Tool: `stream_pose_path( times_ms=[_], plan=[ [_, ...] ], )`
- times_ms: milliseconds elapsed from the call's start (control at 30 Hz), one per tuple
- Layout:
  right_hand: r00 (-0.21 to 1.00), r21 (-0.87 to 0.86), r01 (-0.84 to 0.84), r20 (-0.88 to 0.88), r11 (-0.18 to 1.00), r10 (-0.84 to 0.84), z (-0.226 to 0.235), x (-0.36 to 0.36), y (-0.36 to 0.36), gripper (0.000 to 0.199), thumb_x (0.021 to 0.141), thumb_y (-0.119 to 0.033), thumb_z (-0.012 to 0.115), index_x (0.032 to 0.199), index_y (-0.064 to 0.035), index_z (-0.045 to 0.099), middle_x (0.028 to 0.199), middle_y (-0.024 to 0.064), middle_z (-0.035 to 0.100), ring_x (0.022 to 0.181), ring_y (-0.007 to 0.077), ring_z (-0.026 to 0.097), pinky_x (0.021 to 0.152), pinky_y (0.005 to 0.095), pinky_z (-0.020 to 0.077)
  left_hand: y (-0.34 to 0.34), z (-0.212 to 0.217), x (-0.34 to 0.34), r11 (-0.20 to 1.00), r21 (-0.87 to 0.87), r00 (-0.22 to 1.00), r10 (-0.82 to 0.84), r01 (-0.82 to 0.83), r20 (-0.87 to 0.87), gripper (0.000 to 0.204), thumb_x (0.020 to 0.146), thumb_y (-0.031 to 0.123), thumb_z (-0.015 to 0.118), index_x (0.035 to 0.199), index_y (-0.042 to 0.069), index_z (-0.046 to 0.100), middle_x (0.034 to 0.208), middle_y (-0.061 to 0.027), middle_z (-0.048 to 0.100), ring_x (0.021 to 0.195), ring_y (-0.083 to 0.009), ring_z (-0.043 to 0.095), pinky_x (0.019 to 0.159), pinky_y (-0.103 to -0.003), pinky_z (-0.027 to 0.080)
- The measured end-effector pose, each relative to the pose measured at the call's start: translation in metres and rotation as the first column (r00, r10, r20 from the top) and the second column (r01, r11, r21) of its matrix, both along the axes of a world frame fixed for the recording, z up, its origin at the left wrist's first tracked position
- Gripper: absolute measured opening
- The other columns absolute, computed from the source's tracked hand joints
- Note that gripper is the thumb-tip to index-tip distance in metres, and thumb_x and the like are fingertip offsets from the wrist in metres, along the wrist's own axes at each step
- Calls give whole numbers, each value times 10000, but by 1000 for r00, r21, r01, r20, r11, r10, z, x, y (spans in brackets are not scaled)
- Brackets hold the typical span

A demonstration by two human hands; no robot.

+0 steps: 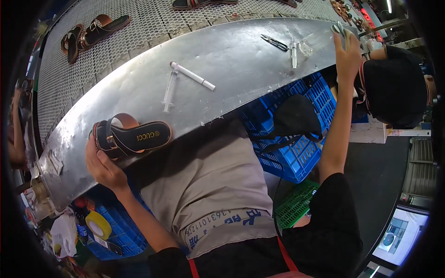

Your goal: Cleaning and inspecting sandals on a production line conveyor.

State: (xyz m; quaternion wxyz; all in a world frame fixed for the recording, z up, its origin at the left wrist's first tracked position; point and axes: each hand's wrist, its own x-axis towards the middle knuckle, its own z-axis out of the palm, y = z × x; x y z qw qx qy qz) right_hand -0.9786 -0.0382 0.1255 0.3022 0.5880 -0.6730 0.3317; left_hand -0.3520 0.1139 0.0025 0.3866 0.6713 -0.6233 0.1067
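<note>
My left hand (104, 166) grips the toe end of a black sandal (143, 136) with a broad strap, a gold-coloured buckle and a tan lining. The sandal lies on the near edge of the metal worktop (232, 60). Stretched far out to the right, my right hand (348, 53) has its fingertips together at a small pale item (340, 29), too unclear to name. Mid-worktop are a clear syringe (170, 91) and a white pen-like stick (193, 76). Black thread snips (275, 42) and a slim white tube (294, 54) lie nearer my right hand.
Beyond the worktop runs a mesh conveyor belt (153, 21) carrying more sandals (92, 34). Below the right edge stands a blue crate (296, 157) with a black cloth on it; another blue crate (125, 236) is at lower left. A person in a black cap (394, 88) is close on the right.
</note>
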Motion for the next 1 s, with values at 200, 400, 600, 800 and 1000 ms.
stream_pose_path(
  times_ms=[200,400,600,800,1000],
  plan=[
    [1000,-19,2,-21,1000,-2,-37,-35,-47,526,929,-421,755,1198,24,673,1172,216,702,1088,413,665,928,450,519,1,5,0,1000,5,999,28,-28,23,420,1084,226,401,1346,6,644,1306,-181,684,1201,-361,638,1053,-438,457],
    [980,-100,-49,189,994,67,-42,-54,-59,509,899,-356,806,1207,27,669,1156,202,685,1078,368,663,947,423,503,3,3,-2,998,15,997,59,-60,42,409,1059,217,428,1348,28,648,1320,-188,678,1243,-383,618,1075,-462,432],
    [958,-137,-44,275,990,80,-42,-49,-60,511,868,-342,847,1172,28,669,1130,192,673,1038,328,663,941,407,500,3,3,1,998,-13,993,63,-62,99,415,1089,240,405,1349,22,645,1283,-177,692,1170,-354,649,1032,-445,470],
    [886,-148,-96,438,984,152,-45,-49,-59,553,865,-367,857,1171,36,633,1153,185,663,1044,309,646,950,404,492,0,1,-1,998,-23,994,63,-61,89,415,1086,240,409,1355,31,646,1290,-166,693,1174,-344,650,1034,-443,470],
    [888,-250,-193,366,949,277,-69,-94,-78,422,927,-303,801,1089,42,620,1036,146,638,938,284,602,905,429,480,7,2,4,996,-18,992,91,-89,91,403,1066,225,434,1346,42,659,1281,-158,704,1170,-341,660,1029,-437,476]
  ],
)
